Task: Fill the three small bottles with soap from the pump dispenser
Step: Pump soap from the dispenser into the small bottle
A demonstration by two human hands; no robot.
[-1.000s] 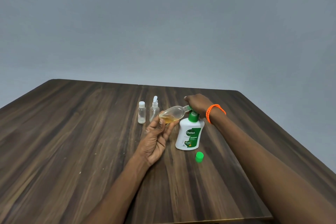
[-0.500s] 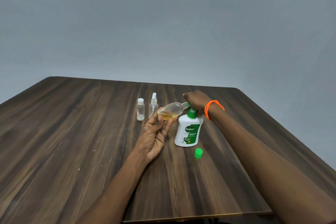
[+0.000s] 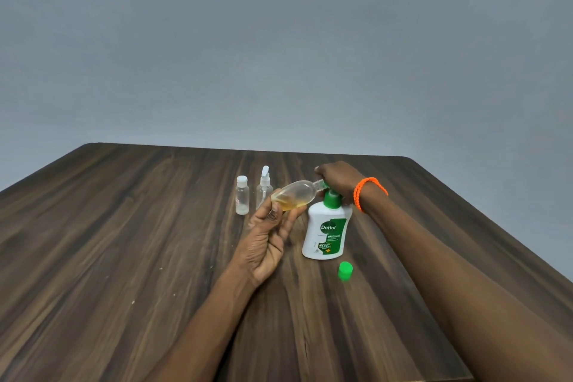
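amber soap pools in one tilted bottle [image 3: 294,195], left hand [image 3: 266,242] pinching it against the dispenser [image 3: 327,234] nozzle; right hand [image 3: 336,178] presses the pump; two capped bottles [image 3: 242,199] stand behind.

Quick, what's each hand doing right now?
Left hand: holding the clear oval bottle of amber soap.
Right hand: resting on the white-and-green pump dispenser; grip unclear.

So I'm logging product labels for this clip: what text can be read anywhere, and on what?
"Dettol": on the pump dispenser label.
"ORIGINAL": below it, same label.
"99.99%": small dark box lower on the label, barely legible.
Other fine print there: too small to read.
The small bottles and green cap: no text visible.
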